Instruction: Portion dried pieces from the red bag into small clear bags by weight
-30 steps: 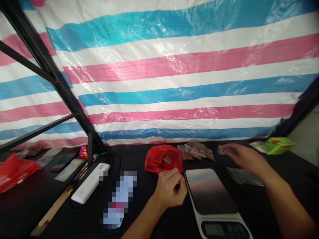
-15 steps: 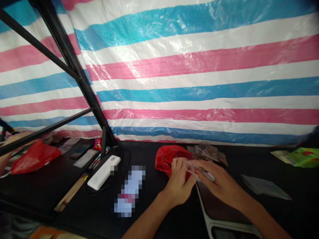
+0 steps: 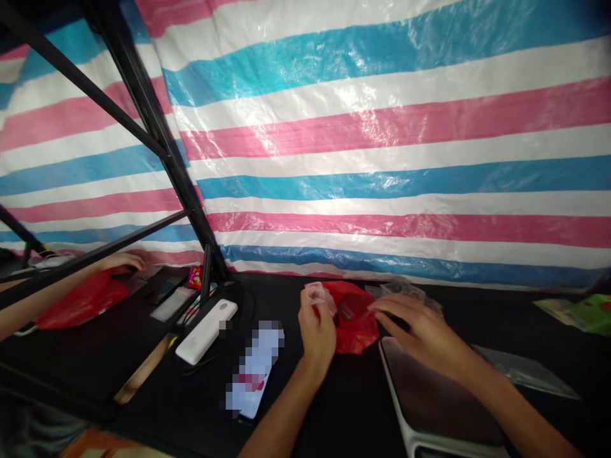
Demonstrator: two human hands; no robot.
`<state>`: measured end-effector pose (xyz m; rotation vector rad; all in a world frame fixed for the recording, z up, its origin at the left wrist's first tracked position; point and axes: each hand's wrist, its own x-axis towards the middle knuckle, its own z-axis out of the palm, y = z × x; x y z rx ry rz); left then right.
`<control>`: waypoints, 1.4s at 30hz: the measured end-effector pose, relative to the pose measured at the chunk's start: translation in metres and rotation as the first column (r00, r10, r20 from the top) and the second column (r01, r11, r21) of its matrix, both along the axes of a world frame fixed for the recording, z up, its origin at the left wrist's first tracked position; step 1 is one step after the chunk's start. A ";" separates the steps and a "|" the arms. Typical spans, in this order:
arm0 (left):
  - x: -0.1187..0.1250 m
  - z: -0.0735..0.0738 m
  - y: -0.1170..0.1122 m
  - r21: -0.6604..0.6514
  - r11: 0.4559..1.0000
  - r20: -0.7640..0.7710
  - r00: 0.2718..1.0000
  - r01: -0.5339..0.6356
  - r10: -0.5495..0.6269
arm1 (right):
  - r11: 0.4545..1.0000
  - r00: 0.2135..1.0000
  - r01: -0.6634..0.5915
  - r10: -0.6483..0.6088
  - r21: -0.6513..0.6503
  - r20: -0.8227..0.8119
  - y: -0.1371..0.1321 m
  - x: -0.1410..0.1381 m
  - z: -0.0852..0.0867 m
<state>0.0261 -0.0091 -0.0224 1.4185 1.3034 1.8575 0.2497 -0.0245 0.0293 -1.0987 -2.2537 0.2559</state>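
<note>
My left hand is closed on a small clear plastic bag, at the left side of a red plastic bag. The red bag's mouth gapes, with something dark inside that I cannot make out. At its right rim is my right hand, fingers stretched forward and a gap showing behind the thumb. I see nothing held in it. Under the right forearm lies a flat device with a dark top and pale rim, like a digital scale.
Clear bags lie behind my right hand, more flat ones to the right. A green packet is far right. Left stand a phone, a white power bank and a black frame. Beyond it, another person's arm crosses a red bag.
My hands have moved apart: the left went left with the clear bag, the right let go and sits at the red bag's rim. The other person's arm reaches further in.
</note>
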 end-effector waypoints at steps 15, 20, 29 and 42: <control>-0.013 -0.004 0.011 -0.165 0.941 -0.728 0.680 -0.296 0.087 | 0.976 0.804 0.190 -0.091 -0.109 0.588 0.044 -0.059 0.003; -0.010 0.002 0.009 -0.115 0.949 -0.638 0.754 -0.294 0.156 | 0.966 0.783 0.227 -0.107 -0.121 0.613 0.041 -0.052 0.009; 0.005 0.027 -0.016 -0.460 0.837 -0.670 0.734 -0.295 -0.110 | 0.963 0.786 0.264 -0.178 -0.061 0.592 0.042 -0.047 0.011; 0.002 -0.002 -0.002 -0.402 0.902 -0.238 0.934 0.155 -0.267 | 0.948 0.854 0.320 -0.293 0.011 0.430 0.046 -0.041 0.022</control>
